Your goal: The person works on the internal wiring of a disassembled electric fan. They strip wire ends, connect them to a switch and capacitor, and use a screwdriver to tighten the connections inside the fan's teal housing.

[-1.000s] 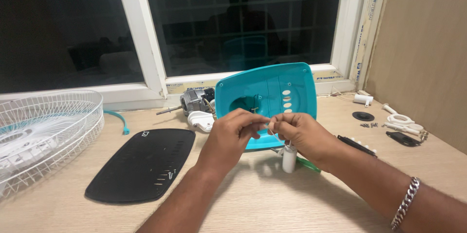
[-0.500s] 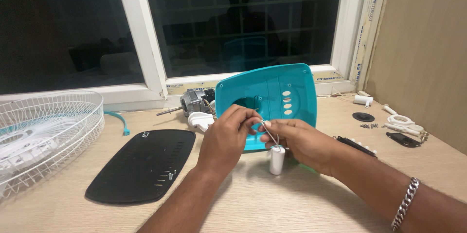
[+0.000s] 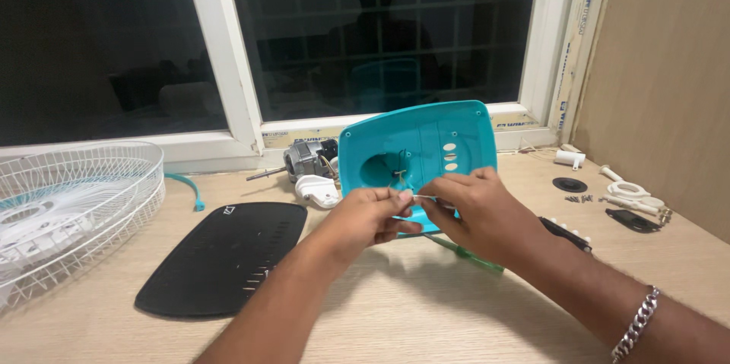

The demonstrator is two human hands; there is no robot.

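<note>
Bare tabletop lies open in front of the hands, between the black plate on the left and the forearms. The left hand and right hand meet just before the teal housing, which stands tilted and blocks the way to the window sill. Beside it, the motor and white plug crowd the gap behind. The wire fan guard fills the left edge. Small parts, screws and a black disc, scatter across the right side near the wall. A green screwdriver lies under the right wrist.
</note>
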